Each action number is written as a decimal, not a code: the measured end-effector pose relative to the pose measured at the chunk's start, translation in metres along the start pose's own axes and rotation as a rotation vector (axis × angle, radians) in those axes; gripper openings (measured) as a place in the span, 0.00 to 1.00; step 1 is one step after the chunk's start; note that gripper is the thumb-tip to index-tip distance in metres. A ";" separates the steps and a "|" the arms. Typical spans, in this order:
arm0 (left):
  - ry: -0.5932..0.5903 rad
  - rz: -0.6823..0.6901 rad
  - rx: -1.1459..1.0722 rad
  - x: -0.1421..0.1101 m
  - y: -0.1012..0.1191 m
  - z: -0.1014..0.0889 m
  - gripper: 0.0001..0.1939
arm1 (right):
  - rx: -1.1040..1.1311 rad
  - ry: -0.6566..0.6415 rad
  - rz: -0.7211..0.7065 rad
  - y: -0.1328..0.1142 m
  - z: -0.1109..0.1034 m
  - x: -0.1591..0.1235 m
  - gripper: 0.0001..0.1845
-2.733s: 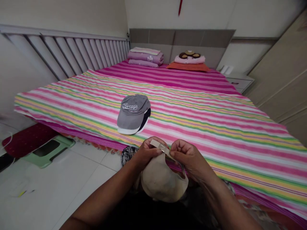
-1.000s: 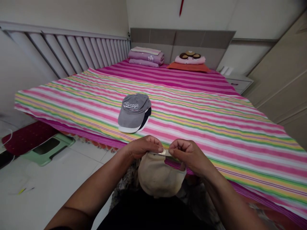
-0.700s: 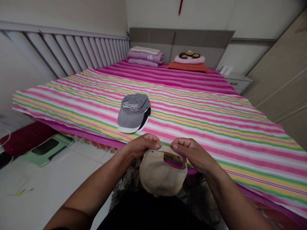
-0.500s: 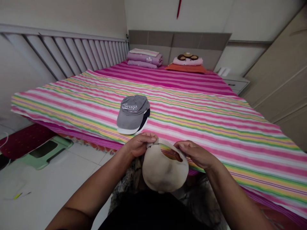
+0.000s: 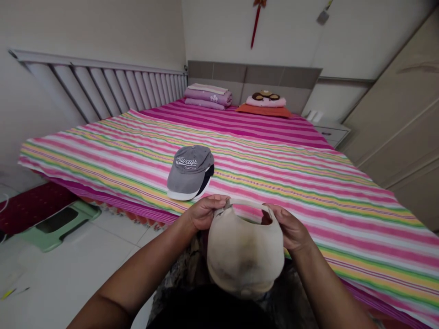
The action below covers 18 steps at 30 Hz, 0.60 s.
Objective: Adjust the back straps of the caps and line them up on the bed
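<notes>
A cream baseball cap (image 5: 245, 256) hangs between my hands, its rear opening and back strap uppermost. My left hand (image 5: 208, 212) pinches the strap end at the cap's left edge. On the other side my right hand (image 5: 287, 226) grips the edge by the opening, thumb on top. Darker smudges show on the cap's crown. Just beyond my left hand, a grey cap (image 5: 188, 171) with white "Always" lettering rests on the bed, stacked over a dark cap (image 5: 206, 180) with a white brim edge.
A striped sheet (image 5: 308, 183) covers the bed. Folded purple bedding (image 5: 207, 98) and a pink pillow stack (image 5: 265, 101) lie by the headboard (image 5: 222, 75). White railings (image 5: 103, 87) line the left side. A green stool (image 5: 68, 226) stands on the floor at left, a nightstand (image 5: 332, 132) at right.
The cream cap has come up closer and turned, so its rear opening faces up more squarely. Both hands keep hold of it. My view has tilted upward slightly; the stacked caps stay put.
</notes>
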State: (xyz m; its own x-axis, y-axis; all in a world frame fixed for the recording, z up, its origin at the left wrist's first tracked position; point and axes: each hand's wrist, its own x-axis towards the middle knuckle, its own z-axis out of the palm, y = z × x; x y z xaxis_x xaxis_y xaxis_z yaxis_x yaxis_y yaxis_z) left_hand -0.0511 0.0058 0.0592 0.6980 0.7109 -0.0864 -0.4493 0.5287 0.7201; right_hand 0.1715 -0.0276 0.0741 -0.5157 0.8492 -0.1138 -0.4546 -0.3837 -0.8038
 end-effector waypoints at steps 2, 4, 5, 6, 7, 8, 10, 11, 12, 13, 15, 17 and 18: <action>-0.014 0.010 -0.013 0.002 0.001 0.003 0.14 | -0.025 -0.085 0.067 -0.004 -0.001 -0.003 0.23; -0.021 0.014 -0.018 0.003 0.002 0.006 0.13 | -0.098 -0.174 0.179 -0.005 -0.004 -0.006 0.29; -0.025 0.012 -0.016 0.004 0.002 0.007 0.13 | -0.133 -0.201 0.221 -0.004 -0.006 -0.007 0.29; -0.028 0.007 -0.012 0.004 0.003 0.008 0.14 | -0.159 -0.215 0.244 -0.003 -0.009 -0.008 0.28; -0.032 0.002 -0.010 0.005 0.003 0.009 0.14 | -0.173 -0.220 0.248 -0.001 -0.010 -0.008 0.25; -0.039 -0.002 -0.010 0.005 0.003 0.010 0.14 | -0.176 -0.221 0.240 0.001 -0.010 -0.009 0.23; -0.054 -0.009 -0.020 0.005 0.003 0.011 0.13 | -0.171 -0.218 0.210 0.004 -0.007 -0.010 0.22; -0.062 -0.013 -0.026 0.006 0.004 0.012 0.12 | -0.168 -0.200 0.191 0.005 -0.004 -0.011 0.23; -0.073 -0.019 -0.028 0.006 0.004 0.013 0.12 | -0.165 -0.165 0.166 0.006 0.001 -0.012 0.24; -0.080 -0.020 -0.027 0.006 0.005 0.013 0.12 | -0.162 -0.118 0.134 0.005 0.005 -0.013 0.26; -0.081 -0.020 -0.016 0.006 0.008 0.010 0.12 | -0.171 -0.012 0.065 0.001 0.014 -0.016 0.30; -0.090 -0.021 -0.005 0.007 0.010 0.004 0.14 | -0.181 0.057 -0.012 -0.005 0.020 -0.018 0.34; -0.100 -0.020 -0.004 0.007 0.011 -0.001 0.15 | -0.181 0.080 -0.053 -0.009 0.021 -0.019 0.34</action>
State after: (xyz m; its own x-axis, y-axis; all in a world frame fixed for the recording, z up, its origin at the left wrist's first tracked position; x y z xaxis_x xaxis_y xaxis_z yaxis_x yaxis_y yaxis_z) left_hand -0.0513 0.0172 0.0657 0.7589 0.6504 -0.0318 -0.4368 0.5447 0.7159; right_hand 0.1699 -0.0480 0.0956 -0.4320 0.8952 -0.1091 -0.3377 -0.2728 -0.9009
